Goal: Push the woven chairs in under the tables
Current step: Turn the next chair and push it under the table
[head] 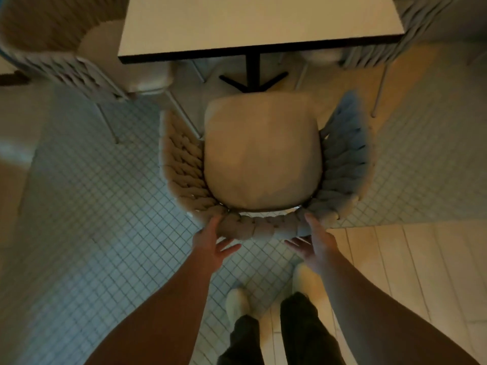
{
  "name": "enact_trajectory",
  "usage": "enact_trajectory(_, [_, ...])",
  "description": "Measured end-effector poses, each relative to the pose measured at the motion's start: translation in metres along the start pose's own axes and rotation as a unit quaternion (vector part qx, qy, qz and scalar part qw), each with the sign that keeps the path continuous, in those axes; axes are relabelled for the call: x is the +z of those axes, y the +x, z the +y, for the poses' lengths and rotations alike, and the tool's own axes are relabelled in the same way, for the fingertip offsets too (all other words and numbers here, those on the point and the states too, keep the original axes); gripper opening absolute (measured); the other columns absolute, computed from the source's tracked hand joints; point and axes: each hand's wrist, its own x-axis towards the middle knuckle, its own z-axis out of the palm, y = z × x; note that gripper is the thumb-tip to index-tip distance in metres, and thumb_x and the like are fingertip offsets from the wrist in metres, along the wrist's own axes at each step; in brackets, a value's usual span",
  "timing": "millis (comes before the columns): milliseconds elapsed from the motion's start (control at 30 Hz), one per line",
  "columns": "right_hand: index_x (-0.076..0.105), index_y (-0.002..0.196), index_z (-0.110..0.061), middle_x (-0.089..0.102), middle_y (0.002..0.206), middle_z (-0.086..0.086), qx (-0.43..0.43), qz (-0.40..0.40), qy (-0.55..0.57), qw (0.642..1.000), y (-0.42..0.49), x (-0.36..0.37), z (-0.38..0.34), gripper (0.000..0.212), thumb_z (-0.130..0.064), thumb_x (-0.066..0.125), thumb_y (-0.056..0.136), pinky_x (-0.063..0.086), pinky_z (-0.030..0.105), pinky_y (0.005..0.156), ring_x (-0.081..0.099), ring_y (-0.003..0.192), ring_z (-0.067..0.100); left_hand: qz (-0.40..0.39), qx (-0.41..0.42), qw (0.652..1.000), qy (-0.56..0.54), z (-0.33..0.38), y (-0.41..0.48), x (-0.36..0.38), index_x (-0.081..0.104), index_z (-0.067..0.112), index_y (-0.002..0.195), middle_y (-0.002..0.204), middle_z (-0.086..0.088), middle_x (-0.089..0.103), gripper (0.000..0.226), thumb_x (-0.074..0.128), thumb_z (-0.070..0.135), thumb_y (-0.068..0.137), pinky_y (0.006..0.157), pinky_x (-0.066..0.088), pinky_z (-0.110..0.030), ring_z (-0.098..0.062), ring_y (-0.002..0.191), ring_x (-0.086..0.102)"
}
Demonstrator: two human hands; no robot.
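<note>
A woven chair (263, 227) with a beige seat cushion (263, 151) stands in front of me, facing a white table (253, 22) with a dark edge and a black pedestal base (253, 80). The cushion's front edge lies just short of the table's near edge. My left hand (213, 243) rests against the left end of the chair's thick braided backrest, thumb on top and fingers spread below. My right hand (316, 243) touches the right end of the backrest the same way. Neither hand is closed around the weave.
A second woven chair (66, 67) stands at the table's left side, angled outward, its thin metal legs (181, 111) close to my chair's left arm. A third woven chair (411, 30) sits at the right. My feet (237, 301) are on small-tile floor; wooden planks (408, 272) lie right.
</note>
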Motion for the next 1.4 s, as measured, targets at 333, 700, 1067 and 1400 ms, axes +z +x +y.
enact_trajectory(333, [0.052,0.128,-0.007,0.057,0.13,0.02,-0.018,0.044,0.013,0.999,0.028,0.012,-0.017,0.048,-0.009,0.073,0.085,0.056,0.053,0.061,0.059,0.111,0.044,-0.017,-0.01,1.0,-0.013,0.004,0.052,0.011,0.059,0.018,0.134,0.128,-0.02,0.067,0.038,0.064,0.012,0.097,0.069,0.06,-0.055,-0.041,0.111,0.068])
enact_trajectory(700, [0.05,0.111,-0.009,0.052,0.111,0.015,-0.028,0.061,0.004,0.998,0.034,0.044,-0.074,0.025,-0.006,0.066,0.091,0.051,0.065,0.086,0.056,0.114,0.045,-0.028,0.019,0.999,-0.019,0.039,0.069,0.061,0.056,0.013,0.136,0.128,-0.022,0.066,0.042,0.061,0.004,0.096,0.075,0.06,-0.062,-0.042,0.111,0.067])
enact_trajectory(1067, [0.051,0.112,-0.008,0.052,0.118,0.019,-0.033,0.07,-0.02,0.997,0.039,0.035,-0.092,0.029,-0.007,0.069,0.089,0.054,0.063,0.078,0.056,0.108,0.045,-0.015,0.017,0.999,-0.039,0.024,0.062,0.081,0.055,0.01,0.134,0.122,-0.024,0.066,0.037,0.057,0.003,0.098,0.066,0.061,-0.057,-0.043,0.105,0.068])
enact_trajectory(1400, [0.051,0.114,-0.009,0.055,0.117,0.019,-0.028,0.073,-0.002,0.997,0.032,0.02,-0.068,0.033,-0.003,0.069,0.086,0.053,0.062,0.078,0.057,0.102,0.043,-0.007,-0.005,0.999,-0.036,0.015,0.049,0.058,0.056,0.012,0.135,0.124,-0.023,0.066,0.038,0.058,0.004,0.098,0.066,0.061,-0.054,-0.043,0.108,0.067])
